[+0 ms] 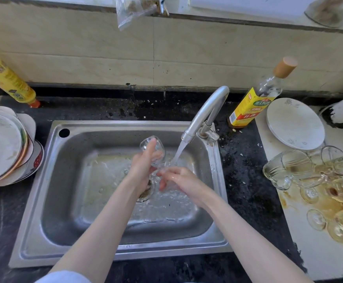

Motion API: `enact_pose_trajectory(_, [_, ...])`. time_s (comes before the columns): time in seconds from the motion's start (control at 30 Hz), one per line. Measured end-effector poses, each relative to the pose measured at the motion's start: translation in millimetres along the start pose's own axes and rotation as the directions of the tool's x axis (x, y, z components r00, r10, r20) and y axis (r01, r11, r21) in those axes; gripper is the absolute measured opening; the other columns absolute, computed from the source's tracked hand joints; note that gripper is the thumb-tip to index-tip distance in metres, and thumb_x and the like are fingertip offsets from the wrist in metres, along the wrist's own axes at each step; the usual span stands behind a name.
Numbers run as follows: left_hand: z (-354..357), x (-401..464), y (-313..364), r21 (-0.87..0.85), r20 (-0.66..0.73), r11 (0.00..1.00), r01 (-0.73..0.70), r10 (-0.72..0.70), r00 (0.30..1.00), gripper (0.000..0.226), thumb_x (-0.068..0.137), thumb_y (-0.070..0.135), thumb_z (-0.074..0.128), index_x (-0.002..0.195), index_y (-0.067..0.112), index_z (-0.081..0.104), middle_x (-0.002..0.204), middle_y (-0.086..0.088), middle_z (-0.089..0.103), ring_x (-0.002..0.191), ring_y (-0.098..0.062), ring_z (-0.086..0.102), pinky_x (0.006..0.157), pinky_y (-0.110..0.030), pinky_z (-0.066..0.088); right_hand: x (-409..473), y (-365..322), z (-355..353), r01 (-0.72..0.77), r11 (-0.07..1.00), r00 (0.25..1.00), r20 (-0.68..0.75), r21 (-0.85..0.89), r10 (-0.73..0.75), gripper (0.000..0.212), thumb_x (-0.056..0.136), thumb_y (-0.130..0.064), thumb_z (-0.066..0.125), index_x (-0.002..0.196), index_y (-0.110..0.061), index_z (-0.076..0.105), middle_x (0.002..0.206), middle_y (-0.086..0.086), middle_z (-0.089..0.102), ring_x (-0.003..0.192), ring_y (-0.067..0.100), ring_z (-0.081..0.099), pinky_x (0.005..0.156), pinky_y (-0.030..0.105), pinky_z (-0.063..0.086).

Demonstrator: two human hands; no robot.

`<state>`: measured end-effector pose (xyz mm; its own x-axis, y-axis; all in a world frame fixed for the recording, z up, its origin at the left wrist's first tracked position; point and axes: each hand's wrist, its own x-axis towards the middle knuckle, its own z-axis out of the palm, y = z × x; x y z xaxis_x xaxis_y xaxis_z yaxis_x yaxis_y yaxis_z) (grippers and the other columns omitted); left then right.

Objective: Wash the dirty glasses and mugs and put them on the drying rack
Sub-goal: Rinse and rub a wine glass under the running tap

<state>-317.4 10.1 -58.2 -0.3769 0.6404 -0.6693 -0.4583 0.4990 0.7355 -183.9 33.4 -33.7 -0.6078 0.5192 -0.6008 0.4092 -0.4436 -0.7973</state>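
Two bare forearms reach into view from the bottom edge, uncovered from wrist to elbow. The left hand [144,164] and right hand [178,178] wear no gloves, rings or watch. A pale, light-blue sleeve [64,277] shows at the lower edge on the left arm.

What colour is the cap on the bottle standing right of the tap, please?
Light tan, wood-like, on the bottle's cap; seen in the head view.

Steel-grey sink [44,180], black speckled counter [246,180], yellow-labelled bottle [248,107], white flower-patterned plate [295,123].
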Motion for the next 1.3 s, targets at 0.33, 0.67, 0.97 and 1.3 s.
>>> enact_pose_trajectory(0.33, [-3.2,22.9,14.0,-0.376,0.065,0.883,0.282,-0.279,0.958,0.047,0.089,0.048,0.054,0.114,0.009,0.053,0.101,-0.006,0.062,0.085,-0.020,0.060,0.073,-0.030,0.048,5.4,-14.7,-17.9,-0.209,0.681,0.972,0.074,0.702,0.223,0.024,0.094,-0.020,0.054,0.079,-0.006,0.067,0.086,0.011,0.066,0.068,0.018,0.065,0.063,0.029,0.055])
enact_pose_trajectory(0.67, [-2.6,21.8,-1.1,-0.437,0.159,0.804,0.404,-0.373,0.914,0.057,0.086,0.056,0.053,0.119,0.010,0.045,0.090,-0.010,0.060,0.080,-0.024,0.058,0.075,-0.031,0.047,4.7,-9.5,-8.4,-0.139,0.704,0.989,0.134,0.697,0.062,0.018,0.088,-0.022,0.060,0.074,-0.011,0.063,0.071,0.007,0.062,0.067,0.019,0.061,0.069,0.032,0.054])
enact_pose_trajectory(0.97, [-12.3,32.1,-5.6,-0.470,0.126,0.775,0.423,-0.415,0.901,0.061,0.082,0.053,0.061,0.117,0.005,0.050,0.102,-0.010,0.060,0.102,-0.028,0.056,0.105,-0.038,0.040,0.4,-3.9,-3.3,0.197,0.980,0.980,-0.012,-0.033,-0.198,0.023,0.082,-0.001,0.068,0.093,-0.013,0.052,0.074,-0.003,0.062,0.055,0.002,0.060,0.054,0.017,0.048])
enact_pose_trajectory(1.3, [-8.6,7.2,-9.7,-0.620,0.283,0.515,0.592,-0.557,0.780,0.067,0.086,0.046,0.060,0.118,-0.008,0.038,0.097,-0.028,0.060,0.084,-0.037,0.060,0.083,-0.039,0.052,-8.0,1.0,-10.4,0.049,0.870,0.966,0.198,0.491,-0.166,0.030,0.090,0.008,0.049,0.111,-0.012,0.056,0.088,0.014,0.071,0.074,0.016,0.068,0.070,0.019,0.054])
